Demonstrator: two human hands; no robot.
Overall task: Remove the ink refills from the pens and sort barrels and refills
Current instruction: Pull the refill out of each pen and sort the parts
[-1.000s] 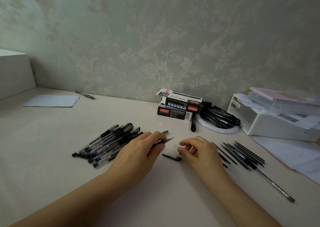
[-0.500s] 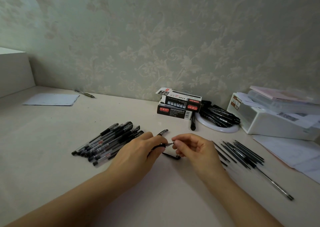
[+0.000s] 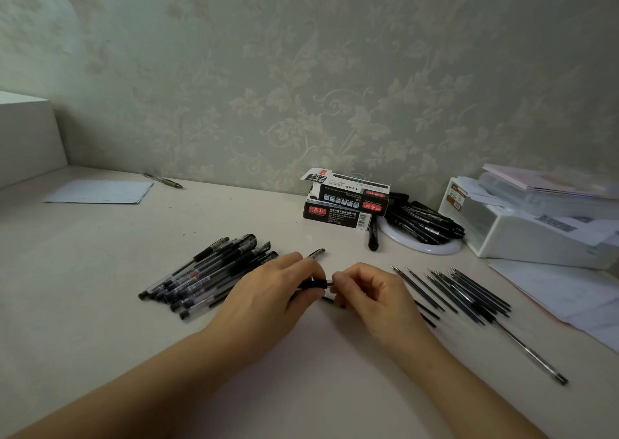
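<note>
At the centre of the tabletop (image 3: 100, 271) the left hand (image 3: 268, 298) grips a black pen (image 3: 313, 284), fingers curled round its barrel so only the grip end shows. The right hand (image 3: 371, 291) pinches the metal tip of that same pen, its fingers bent in against the thumb — the two hands nearly meet.

At nine o'clock from the hands lies a heap of pens (image 3: 207, 274), clear-bodied with black caps and grips, fanned together and partly covered by the left hand. One more pen end (image 3: 316, 253) pokes out past the left fingers at twelve o'clock. At three o'clock a row of thin dark refills (image 3: 462, 291) lies loose on the tabletop, roughly parallel, and a longer barrel (image 3: 529, 355) trails off toward four o'clock.

At one o'clock two pen boxes (image 3: 341, 204) sit stacked, the upper with its end flap open; what is inside cannot be seen. Beside them a white round dish (image 3: 435, 247) holds a pile of black caps or pens (image 3: 422, 219) — too dark to tell which — and a single black piece (image 3: 372, 237) stands just beside its rim. At two o'clock sits a white storage box (image 3: 522, 234) with papers on top.
</note>
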